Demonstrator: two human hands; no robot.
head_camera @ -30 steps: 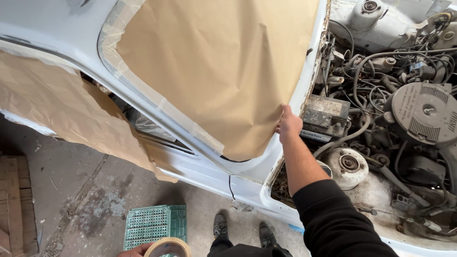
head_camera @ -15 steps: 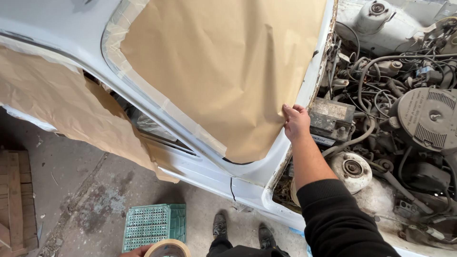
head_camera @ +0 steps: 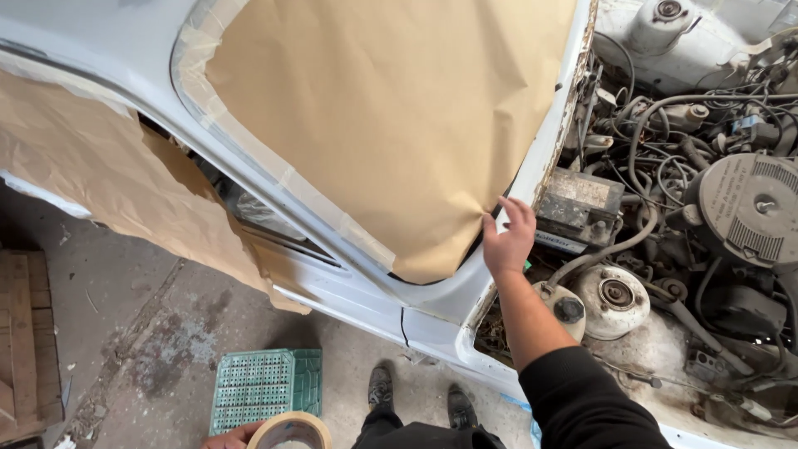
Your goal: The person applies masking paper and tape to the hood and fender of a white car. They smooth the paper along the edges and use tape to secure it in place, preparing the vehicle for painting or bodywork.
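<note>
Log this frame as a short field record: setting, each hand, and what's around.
setting: pale car body with open engine bay, concrete floor
masking: brown paper taped over the windshield
right hand: right hand open, fingers on the paper's lower right edge
left hand: left hand at bottom edge, holding tape roll
nearby: green crate, battery

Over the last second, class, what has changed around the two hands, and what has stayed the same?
The right hand has slid slightly up the lower right edge of the brown masking paper, its fingers now spread on it. The left hand still holds the tape roll at the bottom. Paper, car body and green crate are unchanged.
</note>
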